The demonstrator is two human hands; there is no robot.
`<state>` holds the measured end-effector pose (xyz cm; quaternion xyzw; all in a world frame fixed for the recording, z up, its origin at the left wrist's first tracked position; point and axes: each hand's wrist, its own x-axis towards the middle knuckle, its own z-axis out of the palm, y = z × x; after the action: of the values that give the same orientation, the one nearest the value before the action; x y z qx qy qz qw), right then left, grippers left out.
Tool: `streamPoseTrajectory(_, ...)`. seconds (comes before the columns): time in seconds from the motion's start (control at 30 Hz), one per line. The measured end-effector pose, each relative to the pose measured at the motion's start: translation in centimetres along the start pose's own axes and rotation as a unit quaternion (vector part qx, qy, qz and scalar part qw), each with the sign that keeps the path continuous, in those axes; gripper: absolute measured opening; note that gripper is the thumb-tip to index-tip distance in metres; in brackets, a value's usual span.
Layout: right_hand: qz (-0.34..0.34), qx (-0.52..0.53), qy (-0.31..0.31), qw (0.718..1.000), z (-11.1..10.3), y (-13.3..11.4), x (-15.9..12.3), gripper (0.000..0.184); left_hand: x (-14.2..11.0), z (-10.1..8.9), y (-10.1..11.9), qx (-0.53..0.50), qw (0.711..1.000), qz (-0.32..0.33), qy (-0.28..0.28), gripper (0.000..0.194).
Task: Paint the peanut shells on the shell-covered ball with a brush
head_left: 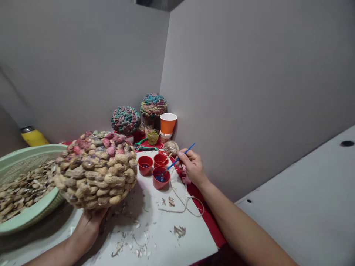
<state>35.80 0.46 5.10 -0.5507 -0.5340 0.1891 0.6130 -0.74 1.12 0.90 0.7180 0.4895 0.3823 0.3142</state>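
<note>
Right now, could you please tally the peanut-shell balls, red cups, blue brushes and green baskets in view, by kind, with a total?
Peanut-shell balls: 3
Red cups: 3
Blue brush: 1
Green basket: 1
Total: 8

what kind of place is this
Probably a small craft corner: paint in red cups, a blue brush in the right hand, and a peanut-covered ball, partly coloured, held up by the left hand.
</note>
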Motion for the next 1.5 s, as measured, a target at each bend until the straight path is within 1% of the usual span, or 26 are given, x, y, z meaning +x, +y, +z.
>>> streamPoseTrajectory(0.07, -0.004, -0.011, -0.012, 1.000, 0.4, 0.4, -0.3, 0.050, 0.0, 0.0, 0.6, -0.035, 0.999, -0.028, -0.012, 0.035)
streamPoseTrajectory(0.17, -0.023, -0.029, -0.053, 0.998, 0.6, 0.6, -0.8, 0.049, -0.1, 0.1, 1.2, -0.075, 0.995, -0.057, -0.042, 0.040)
streamPoseTrajectory(0.23, -0.042, -0.039, -0.083, 0.995, 0.6, 0.6, -1.0, 0.047, -0.2, 0.2, 1.4, -0.087, 0.993, -0.058, -0.050, 0.043)
streamPoseTrajectory(0.33, -0.063, -0.047, -0.124, 0.989, 0.6, 0.5, -1.3, 0.046, -0.3, 0.3, 1.6, -0.095, 0.993, -0.053, -0.044, 0.042)
streamPoseTrajectory(0.43, -0.068, -0.047, -0.140, 0.987, 0.8, 0.4, -1.5, 0.047, -0.4, 0.4, 1.6, -0.106, 0.992, -0.058, -0.039, 0.043)
streamPoseTrajectory(0.53, -0.059, -0.041, -0.124, 0.990, 0.8, 0.5, -1.5, 0.047, -0.3, 0.4, 1.2, -0.122, 0.991, -0.055, -0.024, 0.045)
streamPoseTrajectory(0.63, -0.032, -0.022, -0.079, 0.996, 0.6, 0.5, -1.1, 0.049, -0.2, 0.6, 0.7, -0.145, 0.988, -0.052, -0.015, 0.045)
streamPoseTrajectory(0.73, 0.010, 0.006, -0.036, 0.999, 0.5, 0.3, -0.5, 0.050, -0.1, 0.8, 0.5, -0.174, 0.982, -0.067, -0.033, 0.050)
streamPoseTrajectory(0.8, 0.041, 0.028, -0.024, 0.998, 0.5, 0.2, -0.2, 0.053, -0.1, 0.9, 0.6, -0.182, 0.979, -0.077, -0.045, 0.054)
streamPoseTrajectory(0.9, 0.082, 0.064, -0.020, 0.994, 0.7, -0.1, 0.2, 0.057, 0.1, 1.0, 1.1, -0.168, 0.981, -0.076, -0.057, 0.058)
streamPoseTrajectory(1.03, 0.113, 0.104, -0.032, 0.988, 0.8, -0.4, 0.5, 0.060, 0.4, 0.9, 1.7, -0.139, 0.986, -0.055, -0.071, 0.059)
streamPoseTrajectory(1.13, 0.125, 0.122, -0.036, 0.984, 0.7, -0.5, 0.7, 0.058, 0.5, 0.6, 1.9, -0.122, 0.988, -0.043, -0.081, 0.058)
streamPoseTrajectory(1.37, 0.145, 0.135, -0.015, 0.980, 0.0, 0.2, 1.2, 0.051, 0.8, 0.1, 1.7, -0.106, 0.989, -0.041, -0.092, 0.052)
streamPoseTrajectory(1.5, 0.151, 0.136, -0.027, 0.979, -0.1, 0.2, 1.3, 0.052, 1.0, 0.1, 1.8, -0.096, 0.991, -0.031, -0.091, 0.052)
